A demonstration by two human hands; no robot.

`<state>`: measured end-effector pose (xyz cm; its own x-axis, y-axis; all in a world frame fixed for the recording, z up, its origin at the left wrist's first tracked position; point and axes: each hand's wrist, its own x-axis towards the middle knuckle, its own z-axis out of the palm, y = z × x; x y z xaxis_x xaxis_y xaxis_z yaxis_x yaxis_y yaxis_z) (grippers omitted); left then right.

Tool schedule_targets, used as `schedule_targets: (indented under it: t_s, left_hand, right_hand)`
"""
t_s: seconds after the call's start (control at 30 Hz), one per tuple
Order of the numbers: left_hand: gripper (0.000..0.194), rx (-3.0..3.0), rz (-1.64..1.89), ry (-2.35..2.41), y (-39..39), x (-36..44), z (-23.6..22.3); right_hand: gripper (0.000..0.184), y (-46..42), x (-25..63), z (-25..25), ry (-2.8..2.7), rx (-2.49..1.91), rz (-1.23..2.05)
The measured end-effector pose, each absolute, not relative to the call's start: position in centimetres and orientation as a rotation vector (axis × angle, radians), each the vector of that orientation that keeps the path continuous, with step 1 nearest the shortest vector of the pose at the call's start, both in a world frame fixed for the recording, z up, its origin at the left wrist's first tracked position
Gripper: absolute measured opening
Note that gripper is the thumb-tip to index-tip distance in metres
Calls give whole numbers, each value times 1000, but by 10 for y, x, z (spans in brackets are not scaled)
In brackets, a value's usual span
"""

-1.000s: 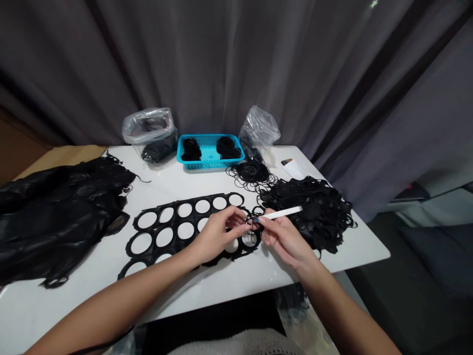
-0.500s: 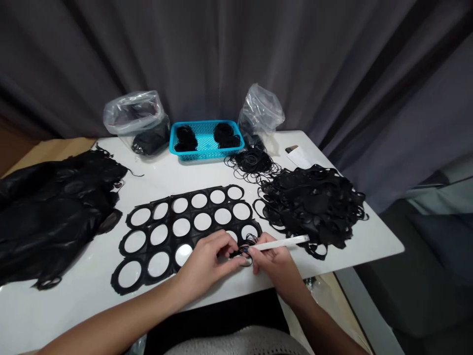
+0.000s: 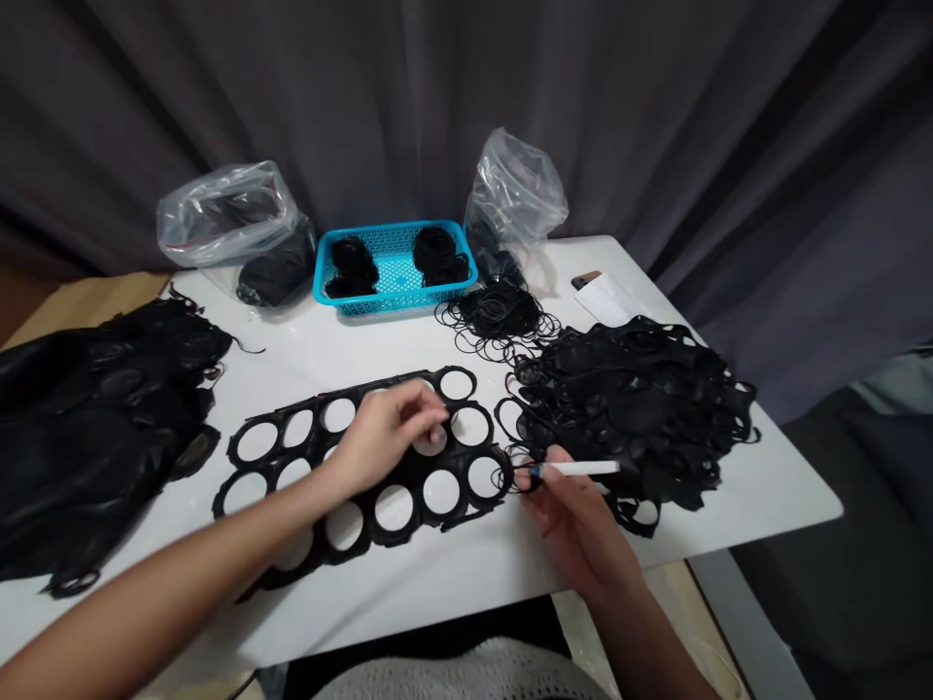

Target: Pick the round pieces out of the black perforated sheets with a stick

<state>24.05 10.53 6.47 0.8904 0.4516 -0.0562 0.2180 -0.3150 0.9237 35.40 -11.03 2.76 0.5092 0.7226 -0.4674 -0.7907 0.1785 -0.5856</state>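
A black rubber sheet with rows of round holes lies on the white table. Over its upper right part, my left hand has thumb and fingertips pinched together, slightly blurred; whatever they may hold cannot be made out. Just right of the sheet, my right hand grips a slim white pen-like tool with a blue tip. Several thin black rings hang at the fingers of that hand, by the tool's tip. Behind it rests a heap of black holed scraps.
A turquoise basket with bundles of black rings stands at the back, between two clear plastic bags. Loose black rings lie in front of the right bag. Black sheeting covers the left side. White paper lies at back right.
My left hand has left my right hand and moved up and left over the holed sheet. My right hand keeps the white tool and rings, now a little farther right. The view has shifted.
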Motion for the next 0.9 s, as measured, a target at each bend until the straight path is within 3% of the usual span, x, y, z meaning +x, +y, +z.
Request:
schedule_targets:
  t_s: [0.2, 0.3, 0.4, 0.47, 0.57, 0.77, 0.9]
  left_hand:
    - [9, 2464, 483, 447, 167, 358, 53]
    - [23, 2563, 495, 424, 174, 376, 49]
    - [25, 2670, 551, 344, 155, 343, 49]
    - [15, 2701, 472, 239, 130, 301, 48]
    - [17, 2749, 330, 52, 84, 234, 38]
    - [46, 2884, 202, -63, 32, 170, 11]
    - [48, 2859, 190, -31, 30, 164, 10]
  right_hand:
    - [28, -118, 364, 34, 247, -706, 1061]
    - [25, -125, 366, 33, 207, -713, 990]
    - [23, -129, 367, 29, 58, -858, 916]
    - [24, -128, 366, 25, -79, -1036, 886]
    - [26, -119, 359, 19, -285, -1316, 868]
    - [22, -104, 343, 12, -637, -1627, 863]
    - [23, -99, 357, 20, -559, -1523, 734]
